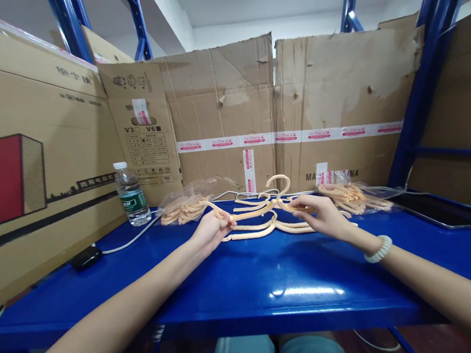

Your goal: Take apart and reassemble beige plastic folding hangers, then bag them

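Observation:
A peach-coloured clothes hanger point(255, 213) is held up between both hands, its hook pointing upward. My left hand point(217, 225) is closed around its left arm, with the arm's tip sticking out above the fingers. Pinched in my right hand point(320, 213) is the hanger's right arm, partly hidden by the fingers. Behind and below it, more peach hangers point(257, 233) lie on the blue shelf point(269, 283). To the left, a clear plastic bag point(184, 203) holds several peach pieces. Another open bag point(346, 197) with similar pieces lies beyond my right hand.
A water bottle point(132, 196) stands at the left, near a black device point(86, 257) with a white cable point(132, 243). A dark tablet-like slab point(436, 211) lies at the right. Cardboard boxes point(220, 101) wall off the back, and blue posts point(412, 84) rise at the sides.

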### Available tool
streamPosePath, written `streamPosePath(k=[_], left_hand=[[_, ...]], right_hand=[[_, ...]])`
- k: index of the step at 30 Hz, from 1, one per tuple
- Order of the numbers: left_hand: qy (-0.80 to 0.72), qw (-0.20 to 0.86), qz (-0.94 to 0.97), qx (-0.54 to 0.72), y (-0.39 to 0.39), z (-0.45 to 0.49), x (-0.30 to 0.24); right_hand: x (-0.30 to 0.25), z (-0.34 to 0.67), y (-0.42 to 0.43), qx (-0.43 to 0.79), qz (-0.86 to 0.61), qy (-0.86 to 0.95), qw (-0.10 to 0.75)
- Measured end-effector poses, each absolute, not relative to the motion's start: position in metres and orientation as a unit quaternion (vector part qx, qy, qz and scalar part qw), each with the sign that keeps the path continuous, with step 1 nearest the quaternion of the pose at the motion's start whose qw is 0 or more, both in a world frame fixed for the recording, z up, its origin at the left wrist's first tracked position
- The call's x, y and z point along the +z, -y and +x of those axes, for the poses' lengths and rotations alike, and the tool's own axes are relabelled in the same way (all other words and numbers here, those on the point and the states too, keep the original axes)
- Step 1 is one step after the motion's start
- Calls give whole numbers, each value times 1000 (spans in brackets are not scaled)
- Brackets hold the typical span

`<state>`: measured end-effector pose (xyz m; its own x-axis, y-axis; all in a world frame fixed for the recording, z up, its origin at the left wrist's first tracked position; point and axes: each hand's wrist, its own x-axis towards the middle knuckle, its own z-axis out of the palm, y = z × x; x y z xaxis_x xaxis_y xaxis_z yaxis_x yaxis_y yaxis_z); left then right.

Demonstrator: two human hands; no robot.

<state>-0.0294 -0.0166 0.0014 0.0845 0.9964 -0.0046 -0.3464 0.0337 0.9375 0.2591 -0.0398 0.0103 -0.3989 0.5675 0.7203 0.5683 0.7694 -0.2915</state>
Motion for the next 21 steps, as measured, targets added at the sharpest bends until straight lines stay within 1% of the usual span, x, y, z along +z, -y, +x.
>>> streamPosePath(k=[8, 12, 16, 21], left_hand=[[-387, 583, 372, 610, 20, -25, 3], [-368, 590, 341, 633, 28, -21, 8], [-375, 624, 314, 609, 46, -17, 11], [-416, 656, 277, 566, 93, -15, 10]], right_hand=[[11, 253, 43, 35, -378, 820, 429], [12, 258, 38, 59, -409, 801, 434], [16, 264, 36, 78, -437, 791, 421], [20, 261, 41, 99, -442, 808, 377]])
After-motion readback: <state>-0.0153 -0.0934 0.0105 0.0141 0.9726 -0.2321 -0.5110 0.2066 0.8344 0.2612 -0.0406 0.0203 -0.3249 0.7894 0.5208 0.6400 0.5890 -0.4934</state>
